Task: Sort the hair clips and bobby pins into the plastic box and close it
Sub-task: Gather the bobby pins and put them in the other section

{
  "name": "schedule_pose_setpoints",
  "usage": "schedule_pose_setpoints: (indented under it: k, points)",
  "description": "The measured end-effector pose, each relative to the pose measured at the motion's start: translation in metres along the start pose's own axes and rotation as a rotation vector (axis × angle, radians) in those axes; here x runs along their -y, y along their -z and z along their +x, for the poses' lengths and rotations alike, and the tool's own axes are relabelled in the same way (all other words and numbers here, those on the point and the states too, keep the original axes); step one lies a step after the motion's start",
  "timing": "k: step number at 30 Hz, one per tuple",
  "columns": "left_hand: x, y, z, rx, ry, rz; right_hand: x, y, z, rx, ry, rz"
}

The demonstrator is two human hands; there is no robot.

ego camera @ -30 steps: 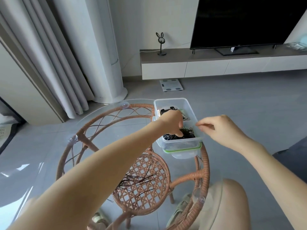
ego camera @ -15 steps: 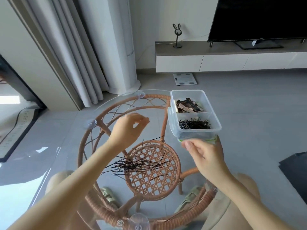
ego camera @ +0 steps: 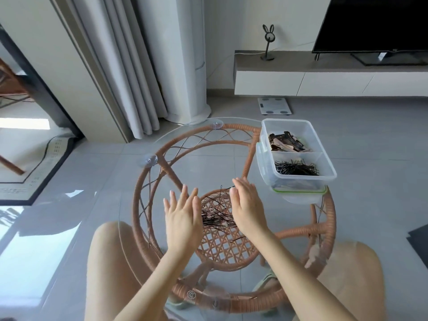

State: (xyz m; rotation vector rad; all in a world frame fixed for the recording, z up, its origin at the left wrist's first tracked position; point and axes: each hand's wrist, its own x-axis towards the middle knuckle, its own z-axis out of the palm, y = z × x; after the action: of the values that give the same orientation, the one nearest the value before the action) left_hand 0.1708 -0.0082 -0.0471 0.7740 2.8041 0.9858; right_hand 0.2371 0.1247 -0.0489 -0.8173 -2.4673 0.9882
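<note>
The left hand [ego camera: 183,218] and right hand [ego camera: 249,207], fingers straight, flank loose bobby pins [ego camera: 215,216] at the middle of the glass table [ego camera: 196,167]. At its far right edge sits the open plastic box [ego camera: 266,163]: hair clips [ego camera: 287,142] behind, more pins [ego camera: 296,167] in front.

The left hand [ego camera: 183,218] and right hand [ego camera: 249,209] are bare, as are forearms [ego camera: 298,281] and knees [ego camera: 108,251]. The feet wear pale green sandals [ego camera: 266,280].
</note>
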Motion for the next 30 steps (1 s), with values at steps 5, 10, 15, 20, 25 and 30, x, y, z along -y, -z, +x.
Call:
schedule_pose_setpoints:
  k: [5, 10, 15, 20, 25, 30]
  points:
    - [-0.022, -0.009, 0.004, 0.035, 0.019, -0.137, 0.022, -0.006, -0.015, -0.089, -0.026, 0.173]
    - [-0.035, -0.003, 0.002, 0.038, 0.122, -0.300, 0.032, -0.025, -0.023, -0.183, -0.097, 0.376]
    - [-0.038, 0.001, 0.000, 0.000, 0.215, -0.686, 0.048, -0.029, -0.030, -0.293, -0.229, 0.779]
    - [-0.014, 0.029, 0.003, 0.139, 0.165, -0.746, 0.033, 0.007, -0.041, -0.168, -0.209, 0.868]
    - [0.009, 0.053, 0.001, 0.538, -0.282, 0.232, -0.004, 0.042, -0.071, 0.346, 0.138, -0.079]
    - [0.009, 0.041, 0.009, 0.502, -0.463, 0.477, -0.008, 0.027, -0.057, 0.212, 0.244, -0.334]
